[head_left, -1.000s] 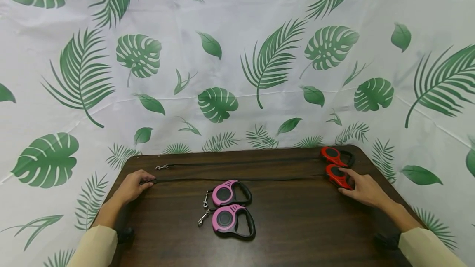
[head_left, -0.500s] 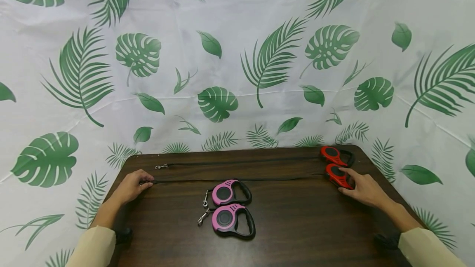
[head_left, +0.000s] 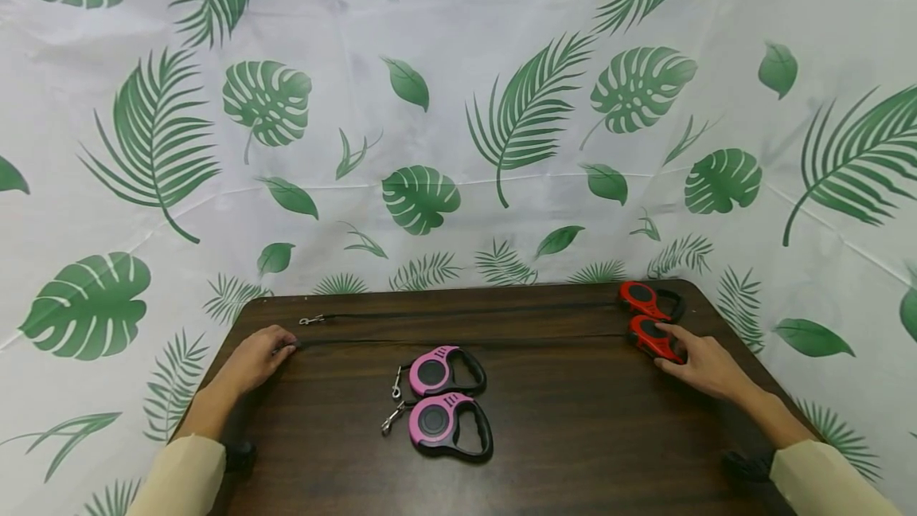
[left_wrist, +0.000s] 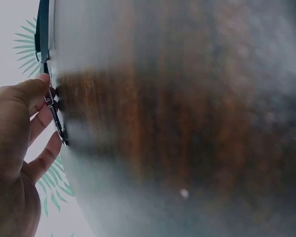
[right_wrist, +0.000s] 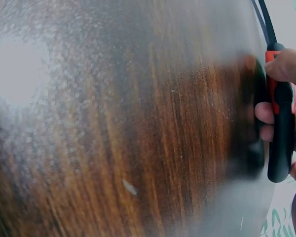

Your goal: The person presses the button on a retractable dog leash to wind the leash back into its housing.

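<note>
At the table's left side my left hand (head_left: 261, 358) pinches the clip end of a black leash strap (head_left: 516, 340). Its metal snap clip (left_wrist: 50, 102) shows between thumb and fingers in the left wrist view. The strap runs nearly straight across the table to a red retractable dog leash (head_left: 650, 338) on the right. My right hand (head_left: 705, 365) grips that leash by its casing, thumb on one side and fingers on the other; its black handle (right_wrist: 282, 143) shows in the right wrist view. Fingers and palm hide part of the leash in the head view.
A second red retractable leash (head_left: 640, 299) lies just behind, its strap drawn out left to a metal clip (head_left: 311, 320). Two pink retractable leashes (head_left: 432, 373) lie one before the other mid-table, clips to the left. A leaf-patterned cloth (head_left: 444, 126) hangs behind the dark wooden table (head_left: 595, 436).
The strap between my hands has been pulled straighter and now lies slightly farther back, clear of the rear pink leash. My left hand has shifted slightly; the right has hardly moved.
</note>
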Tool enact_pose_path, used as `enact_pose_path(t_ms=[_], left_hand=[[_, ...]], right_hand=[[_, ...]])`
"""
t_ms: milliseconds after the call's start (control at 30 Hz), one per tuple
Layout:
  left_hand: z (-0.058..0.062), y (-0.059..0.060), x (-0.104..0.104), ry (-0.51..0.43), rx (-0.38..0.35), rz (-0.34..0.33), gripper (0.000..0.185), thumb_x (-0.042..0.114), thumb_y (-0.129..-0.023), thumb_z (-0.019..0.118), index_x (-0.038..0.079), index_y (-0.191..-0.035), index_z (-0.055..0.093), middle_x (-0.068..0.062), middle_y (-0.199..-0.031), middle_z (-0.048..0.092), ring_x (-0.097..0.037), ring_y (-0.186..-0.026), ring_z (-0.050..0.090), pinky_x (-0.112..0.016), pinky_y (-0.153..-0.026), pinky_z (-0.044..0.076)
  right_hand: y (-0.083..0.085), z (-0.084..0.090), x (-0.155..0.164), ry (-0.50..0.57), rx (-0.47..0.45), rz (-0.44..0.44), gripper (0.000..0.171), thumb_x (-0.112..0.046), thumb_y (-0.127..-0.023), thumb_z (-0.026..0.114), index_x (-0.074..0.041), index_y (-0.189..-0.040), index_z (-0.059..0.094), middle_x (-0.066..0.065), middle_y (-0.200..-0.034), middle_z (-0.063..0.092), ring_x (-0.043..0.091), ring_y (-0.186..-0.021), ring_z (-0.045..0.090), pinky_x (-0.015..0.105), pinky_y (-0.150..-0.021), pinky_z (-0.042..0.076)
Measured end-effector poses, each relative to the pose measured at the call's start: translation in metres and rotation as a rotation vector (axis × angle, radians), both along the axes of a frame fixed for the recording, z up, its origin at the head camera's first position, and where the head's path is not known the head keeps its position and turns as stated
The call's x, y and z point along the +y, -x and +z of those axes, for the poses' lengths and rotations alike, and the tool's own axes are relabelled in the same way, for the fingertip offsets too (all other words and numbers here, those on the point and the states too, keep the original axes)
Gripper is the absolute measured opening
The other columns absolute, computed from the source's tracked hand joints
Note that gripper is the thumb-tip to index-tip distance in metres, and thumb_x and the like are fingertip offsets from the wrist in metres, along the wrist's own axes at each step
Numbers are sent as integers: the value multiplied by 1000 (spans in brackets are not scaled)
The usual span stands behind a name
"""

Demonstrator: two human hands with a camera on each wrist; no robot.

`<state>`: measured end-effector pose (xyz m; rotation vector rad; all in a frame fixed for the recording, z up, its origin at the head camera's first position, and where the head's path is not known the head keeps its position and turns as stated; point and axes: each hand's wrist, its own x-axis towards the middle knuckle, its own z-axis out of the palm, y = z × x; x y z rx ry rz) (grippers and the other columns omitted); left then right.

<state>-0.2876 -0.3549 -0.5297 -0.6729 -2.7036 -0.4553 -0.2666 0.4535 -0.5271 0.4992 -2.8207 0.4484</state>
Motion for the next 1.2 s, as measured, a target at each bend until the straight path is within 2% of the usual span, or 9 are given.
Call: enact_pose_path(t_ms=[100, 267, 433, 600, 800, 933, 1000, 1067, 1200], left_hand=[[3, -1, 1, 2, -7, 15, 9, -1, -91, 78, -2, -98, 72, -16, -97, 73, -39, -91, 72, -55, -82, 58], [8, -1, 1, 7, -12, 18, 9, -1, -92, 76, -5, -100, 72, -19, -97, 74, -40, -89, 73, -56, -80, 58], [12, -1, -1, -7, 0, 10, 10, -3, -89, 78, -4, -98, 74, -17, -93, 76, -33, -81, 74, -50, -73, 60], [16, 1, -1, 9, -19, -7, 10, -2, -85, 80, -3, -94, 75, -12, -86, 76, -25, -75, 73, -44, -68, 60], [24, 1, -1, 60, -73, -16, 13, 2, -84, 82, -3, -96, 77, -10, -86, 77, -23, -75, 71, -44, -67, 58], [26, 0, -3, 71, -69, -20, 16, 2, -81, 84, -2, -95, 77, -10, -87, 77, -25, -76, 72, -46, -68, 58], [25, -1, -4, 72, -55, -21, 17, 1, -79, 84, -2, -94, 77, -11, -87, 77, -27, -77, 72, -46, -69, 59], [26, -1, -4, 75, -31, -23, 17, 1, -77, 84, -1, -93, 77, -11, -87, 77, -27, -77, 73, -46, -70, 59], [29, 0, -4, 52, 6, -24, 17, 1, -75, 82, 1, -91, 77, -10, -86, 77, -27, -77, 73, -47, -69, 59]], right_hand=[[0, 1, 0, 11, -6, 7, 65, -26, -88, 86, 2, -141, 59, 0, -82, 71, 6, -63, 58, 32, -56, 46], [1, 5, 0, 32, -19, -3, 61, -25, -92, 83, 1, -141, 59, -3, -76, 64, 6, -59, 46, 29, -57, 39], [3, 9, 1, 62, 10, -1, 55, -21, -93, 82, 0, -139, 62, -5, -71, 55, 6, -57, 37, 28, -56, 32], [4, 12, 2, 73, 33, -18, 51, -21, -92, 83, 0, -135, 65, 0, -79, 64, 7, -60, 42, 28, -57, 34], [3, 20, 1, 96, -13, -49, 48, -24, -95, 80, 0, -135, 67, 16, -95, 72, 18, -68, 54, 33, -61, 39], [4, 28, 0, 115, -63, -61, 46, -26, -98, 77, -1, -136, 67, 31, -118, 71, 30, -82, 65, 39, -67, 46], [6, 31, 0, 113, -73, -61, 45, -27, -99, 76, -2, -136, 68, 32, -127, 68, 31, -92, 67, 43, -72, 49], [9, 34, 2, 113, -82, -76, 45, -30, -100, 75, -3, -135, 69, 29, -127, 69, 27, -87, 63, 42, -72, 47], [14, 38, 4, 121, -84, -101, 45, -35, -102, 72, -3, -133, 70, 20, -113, 71, 20, -74, 52, 35, -65, 39]])
